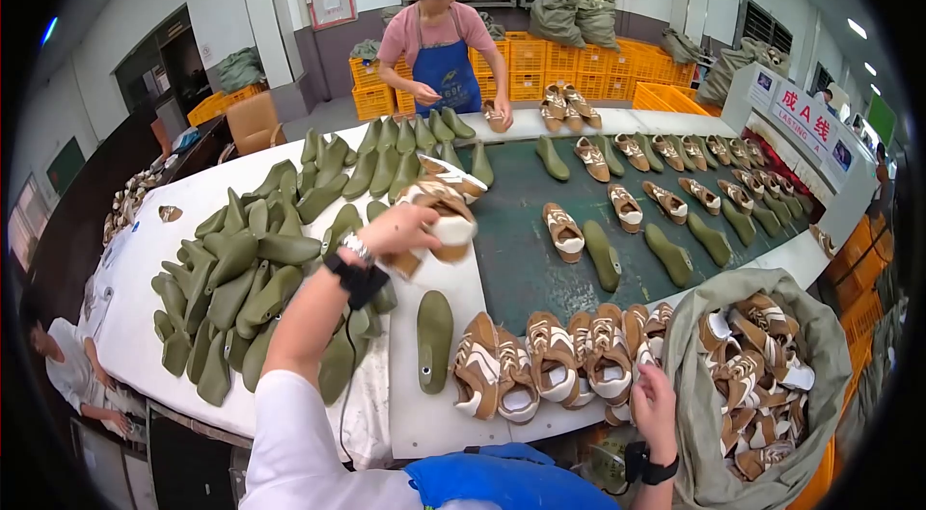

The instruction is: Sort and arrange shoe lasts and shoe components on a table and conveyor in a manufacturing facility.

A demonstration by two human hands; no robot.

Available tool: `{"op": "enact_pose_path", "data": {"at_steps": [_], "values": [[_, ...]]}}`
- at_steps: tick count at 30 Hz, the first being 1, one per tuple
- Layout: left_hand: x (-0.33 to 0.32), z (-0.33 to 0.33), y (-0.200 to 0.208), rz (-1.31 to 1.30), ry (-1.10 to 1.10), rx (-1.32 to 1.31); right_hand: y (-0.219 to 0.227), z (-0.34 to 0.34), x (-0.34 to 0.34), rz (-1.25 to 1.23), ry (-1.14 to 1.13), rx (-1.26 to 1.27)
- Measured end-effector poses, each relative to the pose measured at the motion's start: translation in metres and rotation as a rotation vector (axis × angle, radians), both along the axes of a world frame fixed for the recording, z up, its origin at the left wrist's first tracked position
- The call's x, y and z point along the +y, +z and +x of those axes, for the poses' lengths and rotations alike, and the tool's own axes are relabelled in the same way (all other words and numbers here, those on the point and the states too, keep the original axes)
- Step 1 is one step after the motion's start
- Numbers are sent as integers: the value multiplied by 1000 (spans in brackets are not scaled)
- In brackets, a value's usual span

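My left hand [400, 228] is closed around brown and white shoe uppers [453, 227], slightly blurred, above the white tabletop. Another upper [453, 175] shows just beyond them; whether it is also held, I cannot tell. Below that hand, a green shoe last [434, 341] lies alone on the white surface. A large heap of green lasts [236, 255] spreads to the left. My right hand [655, 404] is by the table's near edge, fingers apart and nothing visible in them. Next to it, several brown uppers [552, 356] stand in a row.
A green conveyor belt [531, 293] carries uppers and lasts in rows. A sack [690, 356] full of uppers stands at the near right. Across the table, a person in a blue apron [449, 76] touches an upper [496, 117]. Orange crates [526, 55] line the back.
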State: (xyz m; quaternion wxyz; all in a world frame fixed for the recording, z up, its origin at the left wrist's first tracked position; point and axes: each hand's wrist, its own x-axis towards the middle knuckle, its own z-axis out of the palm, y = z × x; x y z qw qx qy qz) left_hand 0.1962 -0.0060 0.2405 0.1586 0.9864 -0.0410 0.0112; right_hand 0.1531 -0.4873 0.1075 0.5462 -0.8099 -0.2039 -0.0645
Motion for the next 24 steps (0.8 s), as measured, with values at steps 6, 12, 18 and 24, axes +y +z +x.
{"op": "enact_pose_path", "data": {"at_steps": [6, 12, 18, 24], "values": [[79, 62, -57, 125, 363, -427, -7, -3, 12, -128, -25, 10], [-56, 21, -86, 17, -162, -734, 30, 2, 67, -144, 161, 37], [-185, -73, -105, -404, -382, -618, 39, 1, 132, -194, 463, -164], [-150, -95, -116, -298, 27, -684, 34, -6, 110, -247, 410, 14]]}}
